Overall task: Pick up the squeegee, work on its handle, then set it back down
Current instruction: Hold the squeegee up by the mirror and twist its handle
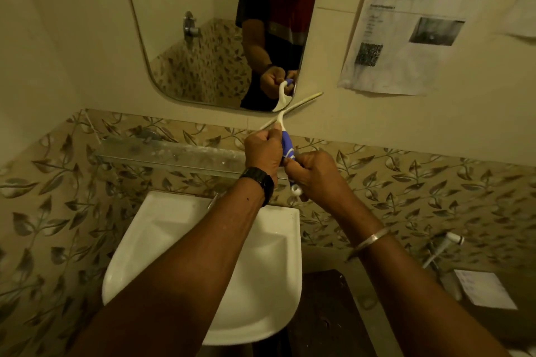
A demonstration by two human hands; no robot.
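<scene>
Clearly the handle work is under way: the squeegee (280, 119) is held above the sink (136, 243), with the left hand (262, 153) curled round its neck and the right hand (316, 174) wrapped round the blue grip (287, 148), perhaps twisting it. Setting it down next will call for a steady resting place.

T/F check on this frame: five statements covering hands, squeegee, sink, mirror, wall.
1. The left hand and right hand both grip the squeegee. True.
2. The squeegee lies in the sink. False: it is held up in the air, above and behind the sink.
3. The watch is on the right wrist. False: it is on the left wrist; the right wrist wears a metal bangle.
4. The squeegee's blade is at the upper end, near the lower edge of the mirror. True.
5. A printed sheet hangs on the wall right of the mirror. True.
</scene>
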